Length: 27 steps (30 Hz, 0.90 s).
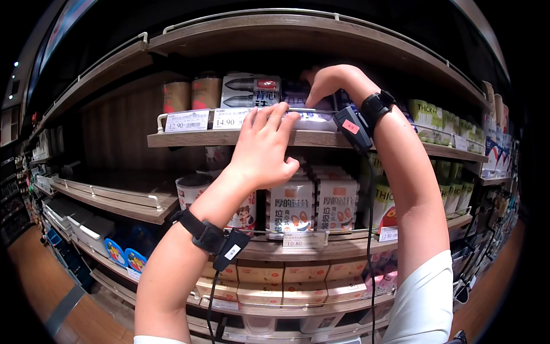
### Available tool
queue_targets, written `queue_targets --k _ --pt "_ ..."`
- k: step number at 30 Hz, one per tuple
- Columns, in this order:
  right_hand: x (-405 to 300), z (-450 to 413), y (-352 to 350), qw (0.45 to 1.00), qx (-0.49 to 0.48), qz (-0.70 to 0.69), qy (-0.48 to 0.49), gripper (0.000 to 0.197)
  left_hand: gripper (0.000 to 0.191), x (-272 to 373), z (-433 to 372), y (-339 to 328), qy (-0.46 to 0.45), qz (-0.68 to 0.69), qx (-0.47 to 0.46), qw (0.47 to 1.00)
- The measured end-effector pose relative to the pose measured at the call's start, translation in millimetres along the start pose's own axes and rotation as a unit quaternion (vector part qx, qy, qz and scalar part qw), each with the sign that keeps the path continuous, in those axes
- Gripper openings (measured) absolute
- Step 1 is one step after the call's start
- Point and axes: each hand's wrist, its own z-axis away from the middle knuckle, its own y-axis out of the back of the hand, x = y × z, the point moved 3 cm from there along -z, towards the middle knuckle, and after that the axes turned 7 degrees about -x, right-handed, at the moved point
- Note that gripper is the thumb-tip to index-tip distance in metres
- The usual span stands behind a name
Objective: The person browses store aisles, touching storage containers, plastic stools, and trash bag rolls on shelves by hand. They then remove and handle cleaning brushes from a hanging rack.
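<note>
My left hand [264, 146] rests its fingertips at the wire rail of a wooden store shelf [193, 139], its fingers apart and nothing held. My right hand [328, 84] reaches over that rail, bent at the wrist, among purple packages [296, 92]; its fingertips are in shadow, and whether it grips one is not clear. Left of the purple packages stands a white package with dark printed shapes [249, 91], then brown cylindrical packs [176, 96]. Right of my right forearm are green and white packs [423, 116]. Both wrists wear black straps with small cabled devices.
Another wooden shelf [361, 21] spans overhead. Below are white bag packs [292, 206], a round tub [193, 187] and a shelf of small boxes [260, 292]. A wire rail with price tags [305, 240] edges the lower shelf. Lidded white bins [94, 232] stand lower left.
</note>
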Motion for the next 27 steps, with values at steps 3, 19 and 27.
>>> queue_targets --k 3,19,27 --pt "-2.1 3.0 0.5 0.998 0.029 0.013 0.048 0.072 0.069 1.3 -1.5 0.6 0.006 -0.006 -0.003 1.0" --pt "13.8 -12.2 11.4 0.994 -0.054 -0.077 -0.052 0.093 0.068 5.5 -2.7 3.7 0.022 0.015 -0.008 1.0" --pt "21.5 -20.5 0.3 0.999 0.03 -0.028 0.016 0.088 0.07 4.7 -3.5 -0.2 0.019 0.011 -0.015 1.0"
